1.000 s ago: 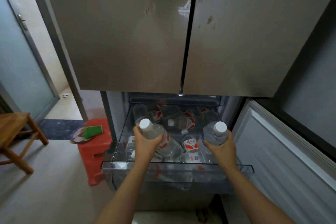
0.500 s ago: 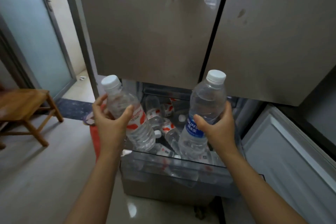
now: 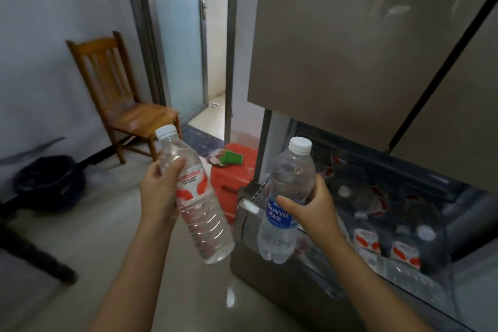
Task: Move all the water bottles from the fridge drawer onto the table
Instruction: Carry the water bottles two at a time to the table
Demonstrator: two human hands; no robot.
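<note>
The left hand [image 3: 161, 191] is gripping a clear red-label bottle [image 3: 200, 213] with a white cap. Its fingers [image 3: 152, 171] are curling round the upper body and the thumb is lying across the front. The bottle is tilting, cap toward the upper left, in the air above the floor [image 3: 107, 237].

The right hand [image 3: 315, 210] is holding a clear blue-label bottle [image 3: 283, 226], also white-capped. The thumb is pressing on the label edge while the other fingers are wrapping round behind. This bottle is standing nearly upright in the air at the left front corner of the open fridge drawer [image 3: 420, 288]. The two held bottles are sitting close together without touching.

More bottles [image 3: 369, 240], mostly red-labelled, are lying jumbled inside the drawer under the shut fridge doors [image 3: 336, 48].

The pale, glossy floor is reflecting light. A red stool [image 3: 234, 172] is standing just beside the fridge, carrying a green item [image 3: 230, 158]. A wooden chair [image 3: 118, 100] is standing against the wall near a frosted glass door [image 3: 177, 35], and a dark bin [image 3: 51, 180] is sitting to its left.
</note>
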